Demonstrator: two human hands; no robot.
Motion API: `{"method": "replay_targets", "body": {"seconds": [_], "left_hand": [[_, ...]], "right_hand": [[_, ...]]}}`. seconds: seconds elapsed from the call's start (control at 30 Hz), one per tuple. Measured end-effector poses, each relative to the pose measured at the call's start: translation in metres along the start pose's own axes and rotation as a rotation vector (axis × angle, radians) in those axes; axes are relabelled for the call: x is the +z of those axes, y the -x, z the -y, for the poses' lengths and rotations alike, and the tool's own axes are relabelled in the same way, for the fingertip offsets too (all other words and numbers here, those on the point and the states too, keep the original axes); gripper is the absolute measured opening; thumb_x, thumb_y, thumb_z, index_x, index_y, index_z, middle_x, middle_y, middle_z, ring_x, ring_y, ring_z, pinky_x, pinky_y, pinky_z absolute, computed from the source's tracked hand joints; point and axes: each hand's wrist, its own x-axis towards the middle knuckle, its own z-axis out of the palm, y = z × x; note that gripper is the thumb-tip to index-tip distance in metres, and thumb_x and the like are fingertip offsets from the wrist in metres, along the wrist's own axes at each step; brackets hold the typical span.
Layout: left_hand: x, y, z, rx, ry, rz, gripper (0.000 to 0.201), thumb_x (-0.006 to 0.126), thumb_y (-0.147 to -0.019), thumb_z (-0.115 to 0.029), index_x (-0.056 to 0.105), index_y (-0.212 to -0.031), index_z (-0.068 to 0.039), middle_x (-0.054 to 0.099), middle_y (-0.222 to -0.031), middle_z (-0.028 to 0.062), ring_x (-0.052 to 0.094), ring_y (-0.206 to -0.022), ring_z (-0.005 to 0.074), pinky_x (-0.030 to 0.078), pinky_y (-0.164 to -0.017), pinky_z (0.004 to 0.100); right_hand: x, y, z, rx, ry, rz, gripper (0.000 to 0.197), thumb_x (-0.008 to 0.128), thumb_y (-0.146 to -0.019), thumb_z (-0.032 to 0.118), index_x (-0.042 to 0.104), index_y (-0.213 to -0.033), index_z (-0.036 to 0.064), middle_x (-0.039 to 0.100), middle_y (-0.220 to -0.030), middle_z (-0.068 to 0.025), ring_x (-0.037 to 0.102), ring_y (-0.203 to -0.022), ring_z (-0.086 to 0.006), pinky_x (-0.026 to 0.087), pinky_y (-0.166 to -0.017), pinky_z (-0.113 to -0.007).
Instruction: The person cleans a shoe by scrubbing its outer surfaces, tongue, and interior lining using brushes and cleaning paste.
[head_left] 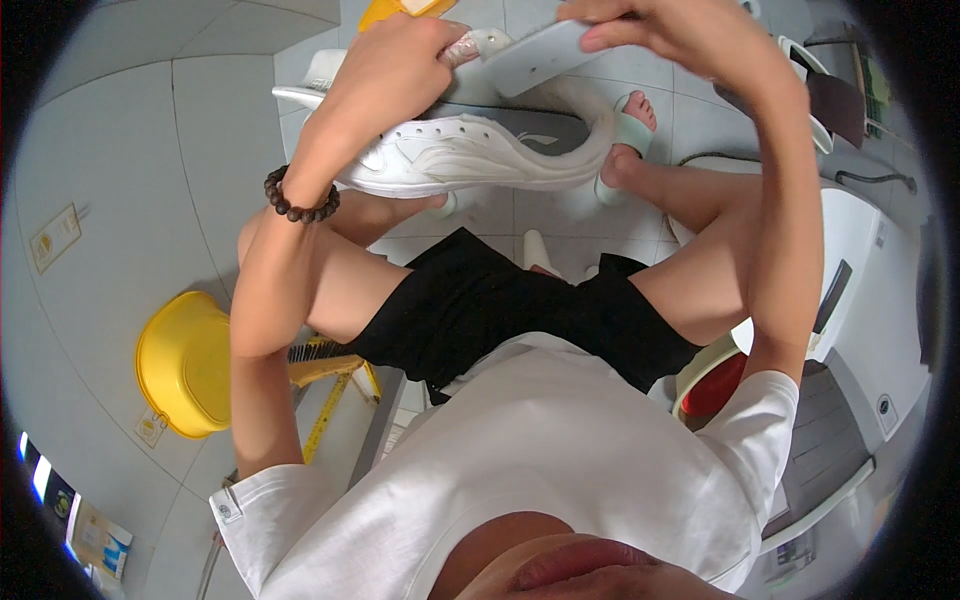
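A white sneaker (450,160) hangs before me over the floor, without laces in the near row of eyelets; its collar opening faces up and shows a grey inside. My left hand (395,70), with a dark bead bracelet at the wrist, is closed on the shoe's far upper edge. In the fingers of my right hand (650,30) is a flat pale grey piece (540,58) with small holes, slanting over the shoe's opening. Whether that piece is joined to the shoe I cannot tell. Part of the toe is behind my left forearm.
A yellow basin (185,365) is at the left, near a yellow marked strip (327,418) and a dark-bristled brush (318,352). White equipment (870,290) stands to the right, beside a red-lined container (712,385). Below the shoe are my slippered feet (625,150) on grey tiles.
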Motion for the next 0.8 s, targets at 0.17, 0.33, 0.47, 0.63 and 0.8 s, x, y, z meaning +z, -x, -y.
{"method": "replay_targets", "body": {"seconds": [0.17, 0.33, 0.47, 0.63, 0.8], "left_hand": [[0.000, -0.002, 0.002, -0.006, 0.067, -0.016, 0.022, 0.064, -0.097, -0.022, 0.074, -0.110, -0.006, 0.069, -0.093, 0.0244, 0.064, -0.089, 0.0456, 0.051, -0.078, 0.0504], [0.003, 0.001, 0.000, 0.086, 0.005, 0.013, 0.022, 0.063, -0.096, -0.019, 0.072, -0.111, -0.005, 0.068, -0.092, 0.0251, 0.063, -0.089, 0.0465, 0.050, -0.078, 0.0501], [-0.005, -0.004, 0.006, 0.060, 0.058, -0.009, 0.021, 0.064, -0.095, -0.014, 0.072, -0.112, -0.004, 0.068, -0.092, 0.0254, 0.063, -0.088, 0.0467, 0.050, -0.079, 0.0504], [-0.015, -0.010, 0.010, 0.149, -0.022, -0.043, 0.022, 0.063, -0.093, -0.012, 0.072, -0.111, -0.002, 0.068, -0.093, 0.0259, 0.062, -0.087, 0.0480, 0.050, -0.077, 0.0512], [-0.010, -0.005, 0.018, 0.179, -0.083, -0.056, 0.021, 0.062, -0.093, -0.010, 0.073, -0.110, -0.003, 0.068, -0.094, 0.0259, 0.062, -0.087, 0.0472, 0.049, -0.078, 0.0524]], "right_hand": [[-0.004, 0.001, 0.011, 0.035, 0.015, -0.009, 0.025, 0.076, -0.086, 0.025, 0.075, -0.094, 0.0016, 0.070, -0.074, -0.0153, 0.067, -0.067, -0.0333, 0.048, -0.060, -0.042], [0.037, -0.013, 0.015, -0.155, 0.168, -0.069, 0.022, 0.075, -0.085, 0.025, 0.073, -0.087, 0.0027, 0.068, -0.073, -0.0160, 0.067, -0.067, -0.0337, 0.048, -0.059, -0.042], [-0.004, 0.008, -0.004, -0.004, 0.028, -0.017, 0.026, 0.074, -0.087, 0.026, 0.076, -0.104, 0.0065, 0.068, -0.075, -0.0177, 0.065, -0.067, -0.0347, 0.047, -0.060, -0.043], [0.010, -0.005, 0.014, -0.088, 0.101, -0.063, 0.022, 0.073, -0.088, 0.020, 0.077, -0.106, 0.0090, 0.069, -0.075, -0.0165, 0.064, -0.064, -0.0322, 0.047, -0.057, -0.041], [0.004, -0.009, 0.011, -0.052, 0.096, -0.009, 0.021, 0.074, -0.088, 0.019, 0.077, -0.105, 0.0080, 0.068, -0.073, -0.0157, 0.063, -0.063, -0.0304, 0.047, -0.059, -0.041]]}}
